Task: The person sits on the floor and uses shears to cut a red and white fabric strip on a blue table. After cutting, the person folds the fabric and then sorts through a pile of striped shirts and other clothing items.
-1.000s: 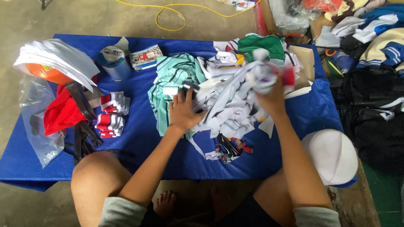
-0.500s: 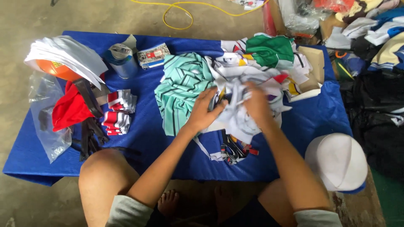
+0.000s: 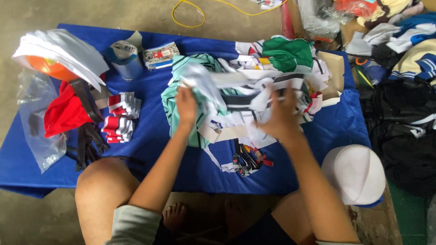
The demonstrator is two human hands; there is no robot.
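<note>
Left hand (image 3: 186,105) pinches one end of a pale fabric strip (image 3: 213,81), lifted over the heap of cut cloth pieces (image 3: 254,104) mid-way along the blue worktop (image 3: 150,149). Right hand (image 3: 280,119) is blurred, fingers spread near the strip's other end; grip cannot be told. Best to pull it taut and level, clear of the tangle. Both forearms reach forward, elbows low.

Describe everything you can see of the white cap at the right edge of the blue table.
The white cap has a rounded, domed crown of smooth white fabric, with a thin blue edge showing along its lower rim. It sits crown up, beside the blue table at its near right corner, close to the person's right forearm. No hand touches it. Whether it rests on the table or on the knee below cannot be told.
</note>
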